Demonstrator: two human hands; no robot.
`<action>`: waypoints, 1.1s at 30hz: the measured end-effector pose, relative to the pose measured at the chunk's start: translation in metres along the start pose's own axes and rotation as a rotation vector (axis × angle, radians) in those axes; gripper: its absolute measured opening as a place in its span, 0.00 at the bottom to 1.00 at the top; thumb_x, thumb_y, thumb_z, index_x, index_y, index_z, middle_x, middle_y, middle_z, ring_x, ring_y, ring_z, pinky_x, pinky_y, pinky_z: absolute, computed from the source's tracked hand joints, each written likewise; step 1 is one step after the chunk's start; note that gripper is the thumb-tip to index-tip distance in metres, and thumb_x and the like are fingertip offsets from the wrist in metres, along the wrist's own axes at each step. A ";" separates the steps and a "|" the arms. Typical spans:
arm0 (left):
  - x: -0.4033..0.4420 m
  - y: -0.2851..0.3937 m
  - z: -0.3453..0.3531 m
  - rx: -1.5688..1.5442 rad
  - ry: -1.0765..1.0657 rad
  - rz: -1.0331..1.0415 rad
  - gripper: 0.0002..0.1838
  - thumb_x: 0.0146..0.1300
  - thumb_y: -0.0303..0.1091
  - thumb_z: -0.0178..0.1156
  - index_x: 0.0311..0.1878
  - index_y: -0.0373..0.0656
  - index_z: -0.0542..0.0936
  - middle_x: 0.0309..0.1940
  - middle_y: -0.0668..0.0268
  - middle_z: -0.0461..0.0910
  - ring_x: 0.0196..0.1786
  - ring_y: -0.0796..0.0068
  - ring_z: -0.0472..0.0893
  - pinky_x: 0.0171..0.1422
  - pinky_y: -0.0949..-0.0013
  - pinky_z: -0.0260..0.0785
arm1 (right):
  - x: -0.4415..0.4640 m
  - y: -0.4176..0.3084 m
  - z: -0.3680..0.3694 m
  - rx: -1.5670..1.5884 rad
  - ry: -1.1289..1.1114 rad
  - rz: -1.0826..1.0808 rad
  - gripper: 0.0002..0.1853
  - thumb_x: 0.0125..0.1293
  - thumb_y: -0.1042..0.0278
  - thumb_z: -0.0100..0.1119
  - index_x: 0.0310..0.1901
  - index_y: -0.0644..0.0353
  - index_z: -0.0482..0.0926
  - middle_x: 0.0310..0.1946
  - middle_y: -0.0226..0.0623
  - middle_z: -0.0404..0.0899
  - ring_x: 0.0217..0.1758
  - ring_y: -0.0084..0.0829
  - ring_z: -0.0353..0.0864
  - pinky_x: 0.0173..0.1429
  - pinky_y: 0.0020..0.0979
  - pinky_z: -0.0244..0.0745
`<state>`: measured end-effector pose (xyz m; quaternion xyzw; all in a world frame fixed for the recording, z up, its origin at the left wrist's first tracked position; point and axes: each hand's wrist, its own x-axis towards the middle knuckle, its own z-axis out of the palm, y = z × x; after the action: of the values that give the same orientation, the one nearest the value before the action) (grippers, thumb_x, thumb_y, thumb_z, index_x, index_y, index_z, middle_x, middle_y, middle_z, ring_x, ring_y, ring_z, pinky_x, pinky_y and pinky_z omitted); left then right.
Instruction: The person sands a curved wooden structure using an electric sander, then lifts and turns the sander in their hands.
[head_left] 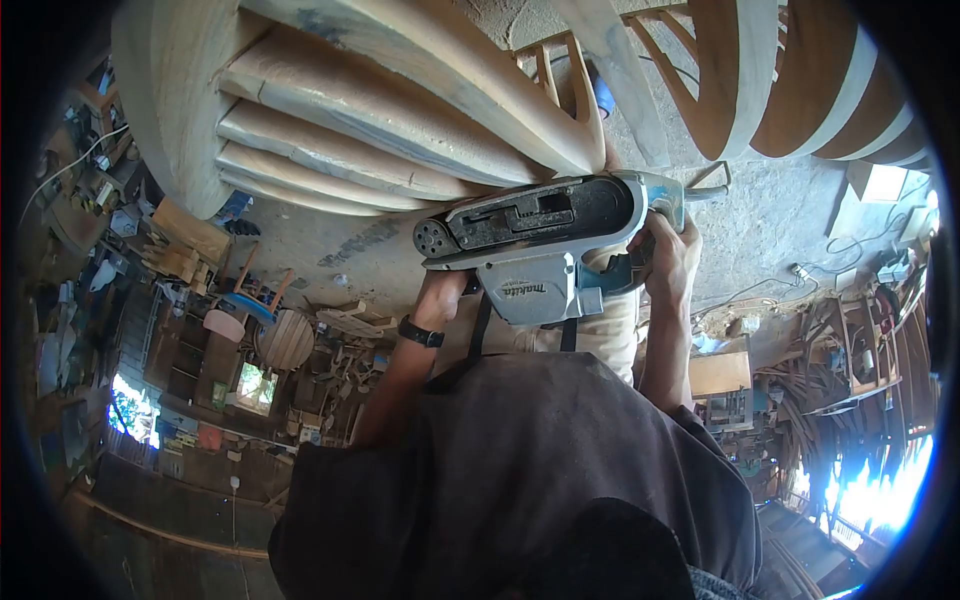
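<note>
A Makita belt sander (pixel 535 225) is held across the front of the body, with its black side and grey dust outlet part facing the camera. My right hand (pixel 672 250) is closed round its teal rear handle. At the sander's front end, my left hand (pixel 440 297) holds it from beneath, its fingers mostly hidden behind the housing; a black watch is on that wrist. The far side of the sander lies against or very near the ends of curved pale wooden slats (pixel 380 110); the exact contact is hidden.
More curved wooden pieces (pixel 750 80) stand at the upper right. A cable (pixel 760 285) runs over the concrete floor on the right. A blue stool (pixel 250 305), a round wooden disc (pixel 285 340) and wood scraps lie at the left.
</note>
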<state>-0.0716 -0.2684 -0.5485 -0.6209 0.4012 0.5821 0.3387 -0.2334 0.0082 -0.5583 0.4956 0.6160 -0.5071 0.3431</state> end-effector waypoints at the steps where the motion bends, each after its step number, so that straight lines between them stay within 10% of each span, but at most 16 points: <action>1: 0.013 -0.014 -0.005 -0.015 -0.017 0.009 0.12 0.70 0.39 0.57 0.51 0.44 0.78 0.37 0.70 0.79 0.32 0.81 0.75 0.32 0.74 0.70 | 0.004 -0.001 0.002 0.002 0.003 -0.002 0.09 0.58 0.71 0.61 0.37 0.67 0.78 0.18 0.37 0.77 0.17 0.26 0.75 0.23 0.25 0.67; 16: 0.055 -0.062 -0.032 0.017 -0.171 -0.044 0.17 0.72 0.41 0.55 0.59 0.44 0.77 0.54 0.67 0.79 0.51 0.75 0.77 0.55 0.67 0.72 | 0.037 0.027 0.012 0.013 0.030 -0.091 0.06 0.54 0.74 0.58 0.33 0.66 0.78 0.17 0.36 0.76 0.17 0.26 0.75 0.23 0.25 0.68; 23: 0.000 -0.010 -0.025 0.047 -0.144 0.095 0.22 0.73 0.49 0.52 0.59 0.41 0.75 0.45 0.66 0.80 0.42 0.78 0.79 0.41 0.72 0.75 | -0.012 -0.016 0.003 -0.017 -0.045 0.010 0.11 0.58 0.70 0.62 0.38 0.67 0.78 0.19 0.37 0.77 0.19 0.26 0.76 0.25 0.26 0.69; 24: -0.006 0.001 -0.026 0.039 -0.096 -0.014 0.26 0.75 0.46 0.50 0.67 0.38 0.70 0.62 0.60 0.74 0.63 0.69 0.74 0.66 0.63 0.68 | -0.021 -0.020 0.005 -0.002 -0.045 0.023 0.12 0.59 0.69 0.63 0.40 0.68 0.77 0.20 0.37 0.77 0.20 0.25 0.76 0.25 0.25 0.70; 33: -0.012 0.017 -0.018 0.116 -0.073 -0.078 0.25 0.75 0.46 0.50 0.66 0.39 0.70 0.62 0.61 0.75 0.60 0.69 0.76 0.63 0.64 0.69 | -0.018 -0.013 0.003 0.087 -0.052 0.039 0.09 0.60 0.72 0.63 0.38 0.68 0.78 0.20 0.36 0.77 0.18 0.26 0.76 0.23 0.25 0.70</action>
<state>-0.0786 -0.2902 -0.5340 -0.5939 0.3972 0.5665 0.4106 -0.2410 0.0003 -0.5387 0.5084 0.5746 -0.5394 0.3470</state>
